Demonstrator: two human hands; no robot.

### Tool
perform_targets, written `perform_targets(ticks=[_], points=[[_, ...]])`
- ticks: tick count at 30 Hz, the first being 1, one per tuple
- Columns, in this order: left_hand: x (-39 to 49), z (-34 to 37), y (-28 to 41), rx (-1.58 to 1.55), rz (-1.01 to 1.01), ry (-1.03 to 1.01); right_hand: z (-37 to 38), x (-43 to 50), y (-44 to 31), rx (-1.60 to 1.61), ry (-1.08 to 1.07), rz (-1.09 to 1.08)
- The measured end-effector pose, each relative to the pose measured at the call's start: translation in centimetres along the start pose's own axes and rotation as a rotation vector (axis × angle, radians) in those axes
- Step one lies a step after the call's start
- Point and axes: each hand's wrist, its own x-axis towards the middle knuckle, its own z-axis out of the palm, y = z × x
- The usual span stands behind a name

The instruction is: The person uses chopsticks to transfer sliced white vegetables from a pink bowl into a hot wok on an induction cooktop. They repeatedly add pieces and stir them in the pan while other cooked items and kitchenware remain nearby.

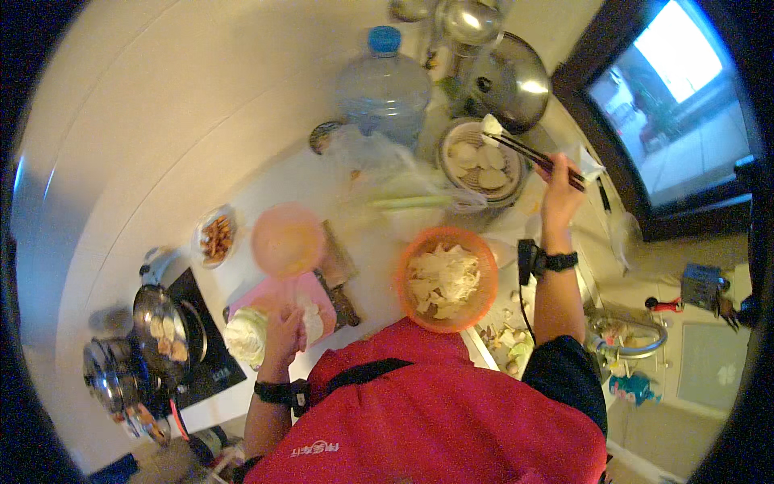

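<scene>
My right hand (559, 175) holds a pair of dark chopsticks (532, 154). Pinched at their tips is a small white piece of food (492, 127), above the rim of a round steamer basket (446, 175). Several pale, rounded pieces (484, 160), perhaps buns, lie inside the basket. My left hand (286, 331), blurred, is over a pink cutting board (323, 290), beside a cut cabbage (245, 336). Just beyond it is a round pink-orange plastic vessel (287, 239), also blurred. A handle-like part seems to reach toward my fingers; whether they grip it is unclear.
An orange basket (491, 266) of shredded pale vegetable stands close before me. A frying pan (160, 333) with food sits on the black cooktop (224, 369) at left. Far off stand a large water jug (384, 91) and a pan lid (514, 78). A faucet (650, 348) is at right.
</scene>
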Motion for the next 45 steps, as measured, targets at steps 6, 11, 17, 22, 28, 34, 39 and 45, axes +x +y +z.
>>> perform_targets(ticks=[6, 11, 17, 22, 28, 34, 39, 45], points=[[-0.7, 0.7, 0.7, -0.003, -0.027, -0.031, 3.7, -4.1, -5.2, 0.207, -0.160, 0.047], [-1.5, 0.5, 1.3, 0.013, 0.020, -0.087, 6.1, -6.9, -6.8, 0.276, -0.235, 0.051], [-2.7, -0.9, 0.4, 0.098, 0.011, -0.047, 5.5, -5.1, -2.6, 0.106, -0.091, 0.005], [-3.9, -2.6, -0.3, 0.076, 0.054, -0.139, 1.2, -0.8, 7.4, -0.076, 0.047, 0.006], [-5.0, -3.2, -0.4, 0.095, 0.028, -0.171, 0.0, 0.8, 13.4, -0.529, -0.089, -0.239], [-5.8, -3.8, -0.4, 0.261, 0.066, -0.152, 6.2, -4.7, -0.4, 0.054, -0.164, -0.036], [-5.6, -4.0, -0.8, 0.390, 0.104, -0.166, 10.5, -13.8, -9.7, 0.025, -0.923, 0.164], [-5.4, -4.6, -1.2, 0.441, 0.159, -0.193, 18.3, -21.3, -8.5, -0.092, -1.314, 0.240]])
